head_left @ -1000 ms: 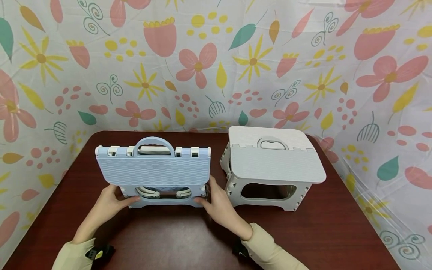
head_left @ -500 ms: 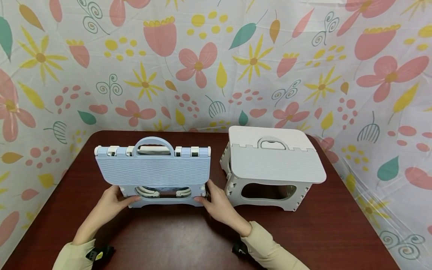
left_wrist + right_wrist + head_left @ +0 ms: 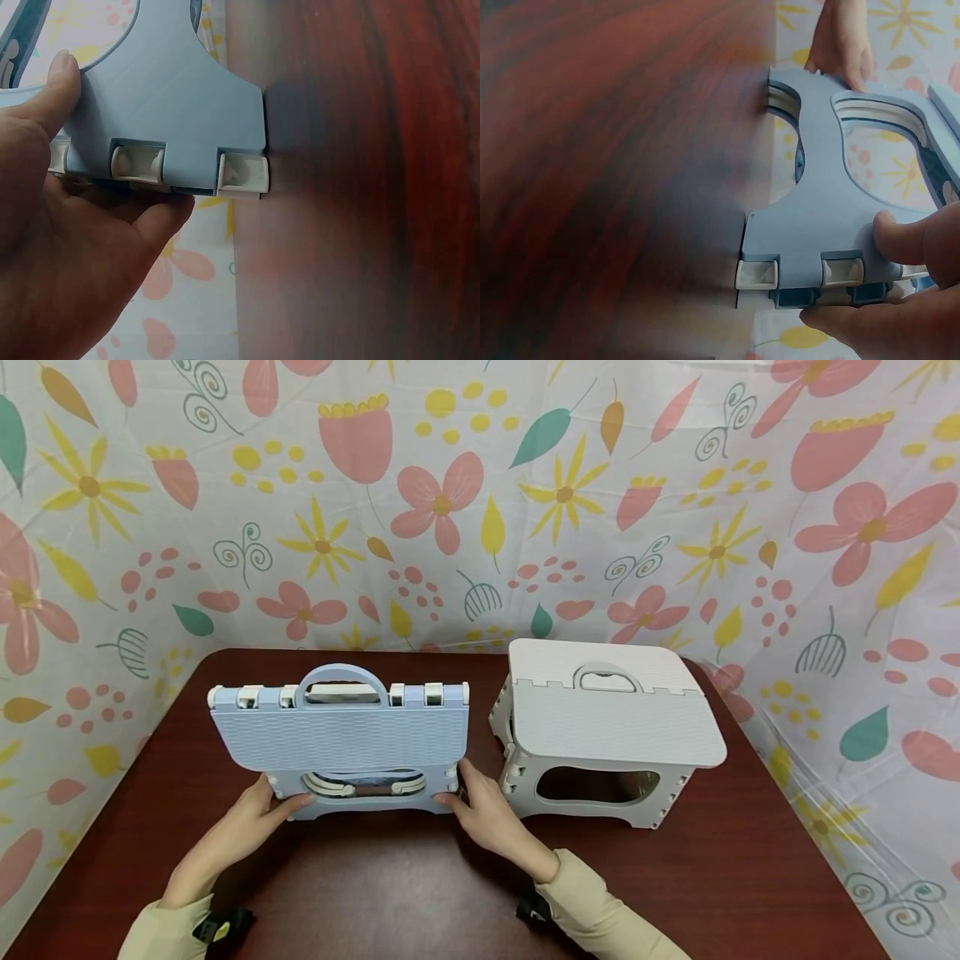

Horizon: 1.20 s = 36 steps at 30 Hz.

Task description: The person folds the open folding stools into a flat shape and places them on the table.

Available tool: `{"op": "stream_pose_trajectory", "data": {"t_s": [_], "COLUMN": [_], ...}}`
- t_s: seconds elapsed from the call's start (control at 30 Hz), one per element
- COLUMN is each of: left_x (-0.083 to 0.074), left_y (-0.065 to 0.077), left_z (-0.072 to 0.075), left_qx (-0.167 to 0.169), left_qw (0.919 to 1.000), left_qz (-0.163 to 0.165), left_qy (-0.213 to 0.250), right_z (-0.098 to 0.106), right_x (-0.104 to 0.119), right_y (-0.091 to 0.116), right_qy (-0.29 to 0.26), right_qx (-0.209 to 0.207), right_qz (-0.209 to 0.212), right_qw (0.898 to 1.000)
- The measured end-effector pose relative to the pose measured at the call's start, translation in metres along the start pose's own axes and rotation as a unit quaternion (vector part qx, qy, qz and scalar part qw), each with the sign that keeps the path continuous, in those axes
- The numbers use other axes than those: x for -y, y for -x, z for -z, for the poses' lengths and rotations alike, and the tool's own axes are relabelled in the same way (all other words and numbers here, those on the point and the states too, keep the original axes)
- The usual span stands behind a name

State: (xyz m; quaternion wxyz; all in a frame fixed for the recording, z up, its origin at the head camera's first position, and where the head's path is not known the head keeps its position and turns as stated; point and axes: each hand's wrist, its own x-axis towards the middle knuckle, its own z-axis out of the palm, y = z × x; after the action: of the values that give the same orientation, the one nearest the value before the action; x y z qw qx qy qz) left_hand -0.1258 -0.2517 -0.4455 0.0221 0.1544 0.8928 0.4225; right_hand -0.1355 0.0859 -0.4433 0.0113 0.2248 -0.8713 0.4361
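Note:
A blue folding stool [image 3: 341, 739] stands partly folded on the left half of the table, its carry handle [image 3: 341, 675] uppermost and its front seat flap slanting down. My left hand [image 3: 240, 827] grips the left end of its leg panel [image 3: 172, 90], thumb on the front face and fingers behind the hinged edge. At the other end my right hand [image 3: 487, 814] holds the same panel in a like way, thumb [image 3: 896, 236] against the face. White hinge pieces show along both ends. Through the oval opening, inner white-edged parts lie close behind the panel.
A white folding stool [image 3: 615, 727] stands unfolded just right of my right hand. Both stools are on a dark red-brown table [image 3: 375, 885]. A flower-printed cloth [image 3: 450, 527] hangs behind the table and along its sides.
The blue stool's lower leg panel has shifted slightly back, and the parts seen through its opening sit closer together. Both hands keep their hold. The white stool has not moved.

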Motion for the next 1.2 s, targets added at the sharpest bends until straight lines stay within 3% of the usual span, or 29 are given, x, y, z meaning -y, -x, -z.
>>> {"op": "stream_pose_trajectory", "data": {"t_s": [0.43, 1.2], "left_x": [0.0002, -0.0025], "left_y": [0.0011, -0.002], "left_z": [0.0005, -0.0006], "left_qx": [0.002, -0.013], "left_qw": [0.9997, 0.9983], "left_qz": [-0.018, 0.02], "left_qy": [-0.015, -0.053], "right_z": [-0.0008, -0.0013], "right_x": [0.0003, 0.0008], "right_y": [0.0005, 0.0], "right_qy": [0.011, 0.038], "right_qx": [-0.006, -0.003], "right_qz": [0.01, 0.016], "right_qw": [1.0, 0.999]}}
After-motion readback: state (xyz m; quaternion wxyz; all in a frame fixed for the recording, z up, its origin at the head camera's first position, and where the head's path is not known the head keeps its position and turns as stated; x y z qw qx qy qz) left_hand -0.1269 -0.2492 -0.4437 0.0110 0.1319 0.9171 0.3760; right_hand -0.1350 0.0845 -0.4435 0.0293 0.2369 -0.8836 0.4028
